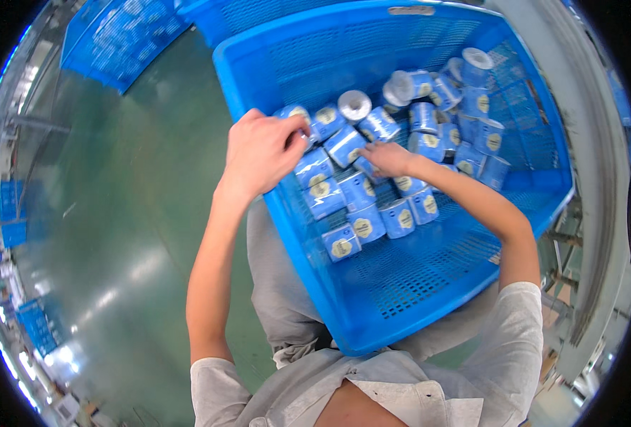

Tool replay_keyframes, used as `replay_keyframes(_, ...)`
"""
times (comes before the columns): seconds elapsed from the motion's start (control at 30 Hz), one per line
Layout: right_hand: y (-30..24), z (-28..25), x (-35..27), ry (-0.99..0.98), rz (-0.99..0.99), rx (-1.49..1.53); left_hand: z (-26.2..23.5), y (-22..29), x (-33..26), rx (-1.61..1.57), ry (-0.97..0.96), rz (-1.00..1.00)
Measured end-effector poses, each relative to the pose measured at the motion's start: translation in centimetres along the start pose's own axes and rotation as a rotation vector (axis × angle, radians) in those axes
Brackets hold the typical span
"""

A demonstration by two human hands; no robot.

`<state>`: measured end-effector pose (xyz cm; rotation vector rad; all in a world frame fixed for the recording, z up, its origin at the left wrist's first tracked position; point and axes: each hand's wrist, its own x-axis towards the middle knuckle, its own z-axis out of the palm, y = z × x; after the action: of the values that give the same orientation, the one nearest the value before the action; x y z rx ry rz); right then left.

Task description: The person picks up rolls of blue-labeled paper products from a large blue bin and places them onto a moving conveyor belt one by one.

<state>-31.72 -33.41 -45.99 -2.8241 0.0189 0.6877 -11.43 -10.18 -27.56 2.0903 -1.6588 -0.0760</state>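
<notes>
A large blue plastic crate (pixel 429 281) stands tilted before me, with several small paper rolls (pixel 358 191) in blue-and-white film inside it. My left hand (pixel 264 151) reaches over the crate's left rim, its fingers curled down beside the rolls there. Its fingertips are partly hidden, so what they hold does not show. Farther right, my right hand (pixel 388 158) is down among the rolls. Its fingers are closed at a blue-wrapped roll (pixel 366 169) near the middle of the pile. One roll (pixel 354 105) stands on end, showing its white end and core hole.
Another blue crate (pixel 127 39) sits at the far left on the green floor (pixel 130 213), and a further one (pixel 237 16) adjoins mine at the back. A grey metal frame (pixel 593 142) runs along the right side. My knees are beneath the crate's near edge.
</notes>
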Motion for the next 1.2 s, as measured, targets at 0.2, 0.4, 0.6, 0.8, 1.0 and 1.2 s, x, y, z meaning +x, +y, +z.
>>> replay_keyframes(0.2, -8.4, 0.1, 17.2, 0.48, 0.237, 0.386, -0.4, -0.9, -2.0, -0.014, 0.03, -0.039)
replay_keyframes(0.4, -4.5, 1.7, 20.8, 0.292, 0.579, 0.813, -0.4, -0.4, 0.0, 0.028, -0.022, -0.009)
replay_keyframes(0.6, -2.6, -8.2, 1.6, 0.285, 0.214, 1.503, 1.1, -1.4, -0.8, -0.019, 0.057, 0.01)
replay_keyframes(0.8, -1.0, -22.5, -20.4, 1.078, -0.081, 1.74, 0.2, 0.2, -1.1, -0.012, 0.059, -0.057)
replay_keyframes(1.0, -1.6, -29.7, -33.8, 1.755, 0.154, 0.614, -0.1, 1.7, -0.8, 0.018, 0.072, -0.015)
replay_keyframes(1.2, 10.5, -35.2, -37.3, 1.913, 0.922, -0.257, -1.0, 1.3, -1.0, 0.005, 0.079, 0.051)
